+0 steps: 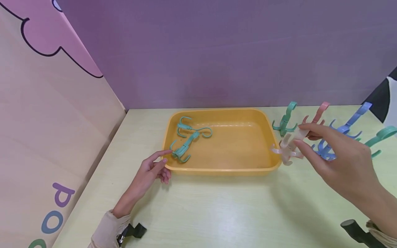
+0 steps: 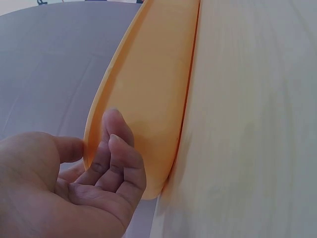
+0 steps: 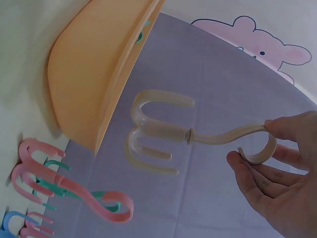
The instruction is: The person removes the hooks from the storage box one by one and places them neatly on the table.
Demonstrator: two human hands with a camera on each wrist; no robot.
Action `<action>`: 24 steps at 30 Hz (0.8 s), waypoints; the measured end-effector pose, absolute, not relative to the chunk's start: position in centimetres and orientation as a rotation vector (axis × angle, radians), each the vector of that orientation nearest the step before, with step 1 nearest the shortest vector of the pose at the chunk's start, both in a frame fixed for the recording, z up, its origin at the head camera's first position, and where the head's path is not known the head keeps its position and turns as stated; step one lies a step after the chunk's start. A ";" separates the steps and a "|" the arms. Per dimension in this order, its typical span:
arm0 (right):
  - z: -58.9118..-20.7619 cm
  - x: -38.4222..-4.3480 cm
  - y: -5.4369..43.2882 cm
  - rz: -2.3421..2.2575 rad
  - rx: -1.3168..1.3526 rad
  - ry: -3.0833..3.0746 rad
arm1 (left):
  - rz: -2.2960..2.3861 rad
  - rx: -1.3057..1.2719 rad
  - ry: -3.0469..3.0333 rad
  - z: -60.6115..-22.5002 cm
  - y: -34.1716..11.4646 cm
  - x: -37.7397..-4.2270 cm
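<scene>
My right hand (image 1: pixel 350 165) pinches a cream-white plastic multi-claw hook (image 1: pixel 288 148) by its curled end, between thumb and fingers. In the right wrist view the claws of this hook (image 3: pixel 163 131) point away from the hand. It hangs near the right end of a yellow tray (image 1: pixel 232 148). My left hand (image 1: pixel 145 175) holds the tray's rim at the front left corner, index finger over the edge and thumb against it. Two teal hooks (image 1: pixel 185 147) lie inside the tray at the left, close to those fingertips.
Right of the tray stand several more claw hooks: a green one (image 1: pixel 284 124), a pink one (image 1: pixel 321 112), blue ones (image 1: pixel 350 124) and a teal one (image 1: pixel 381 135). A purple backdrop (image 1: pixel 217 51) rises behind the pale wooden table (image 1: pixel 217 206).
</scene>
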State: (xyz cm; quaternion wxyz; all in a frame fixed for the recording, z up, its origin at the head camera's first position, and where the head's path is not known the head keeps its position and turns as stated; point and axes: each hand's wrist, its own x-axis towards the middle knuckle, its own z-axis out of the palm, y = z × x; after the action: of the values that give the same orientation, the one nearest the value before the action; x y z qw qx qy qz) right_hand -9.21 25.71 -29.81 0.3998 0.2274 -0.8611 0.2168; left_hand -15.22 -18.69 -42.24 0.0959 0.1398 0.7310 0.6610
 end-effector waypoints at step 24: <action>-32.9 -6.9 28.7 0.569 0.387 -2.379 | 1.952 0.424 2.178 -42.5 -19.1 -15.3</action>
State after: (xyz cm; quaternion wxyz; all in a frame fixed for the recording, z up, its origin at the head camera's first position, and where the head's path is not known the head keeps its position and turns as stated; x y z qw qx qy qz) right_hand -6.91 28.71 -32.89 0.3262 0.1478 -0.9081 0.2172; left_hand -15.32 -19.11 -42.47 0.0929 0.1430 0.7337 0.6577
